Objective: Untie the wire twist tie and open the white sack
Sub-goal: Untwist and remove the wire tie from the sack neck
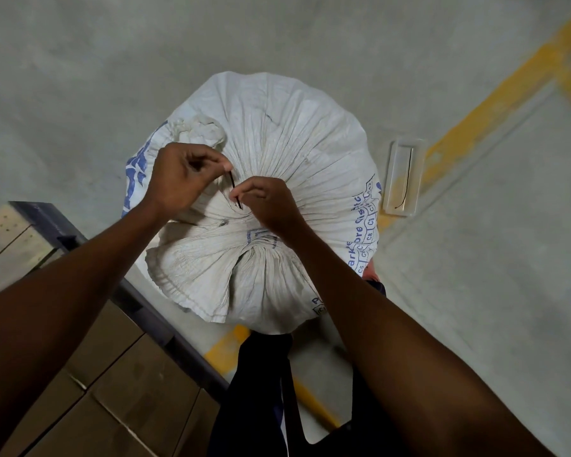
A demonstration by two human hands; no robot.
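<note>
- While the white sack [277,153] stands on the floor, I pinch the wire twist tie [235,191] with both hands: left hand [182,176] above, right hand [267,202] below.
- Untying is under way, I judge; next, counter-twisting, then spreading the gathered neck.

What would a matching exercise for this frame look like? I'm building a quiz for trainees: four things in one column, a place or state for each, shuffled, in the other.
Things:
1. wire twist tie
2. white sack
3. clear tray
4. cardboard boxes

Places or states:
A. on the floor right of the sack, a loose wire inside
B. stacked at lower left
C. pinched at its two ends by the left hand and right hand
D. mouth gathered into pleats

Pairs: 1-C, 2-D, 3-A, 4-B
</note>
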